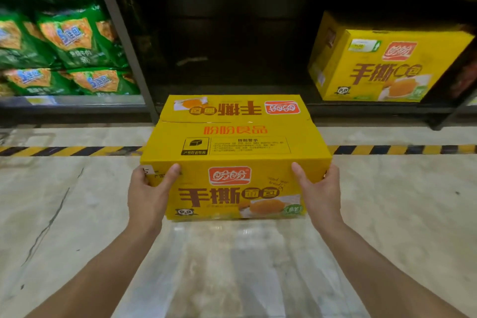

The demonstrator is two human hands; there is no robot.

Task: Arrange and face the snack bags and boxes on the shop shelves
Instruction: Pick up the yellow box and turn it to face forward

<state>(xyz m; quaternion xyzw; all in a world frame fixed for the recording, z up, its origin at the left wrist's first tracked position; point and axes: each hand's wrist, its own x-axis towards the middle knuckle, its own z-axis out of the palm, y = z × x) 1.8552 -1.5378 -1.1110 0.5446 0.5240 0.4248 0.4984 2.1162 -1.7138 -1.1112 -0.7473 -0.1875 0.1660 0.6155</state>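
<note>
Holding the yellow box (233, 160) above the floor before the bottom shelf (232, 108), we clasp its near left corner with our left hand (148, 193) and its near right corner with our right hand (318, 192). Its long side runs left-right. Green bags (67, 41) fill the left; the dark gap ahead lies open up to the shelved box (382, 64).

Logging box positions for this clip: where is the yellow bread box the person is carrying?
In the head view, centre frame, the held yellow bread box sits between the left hand and right hand, above the floor before the empty bottom shelf.
</note>
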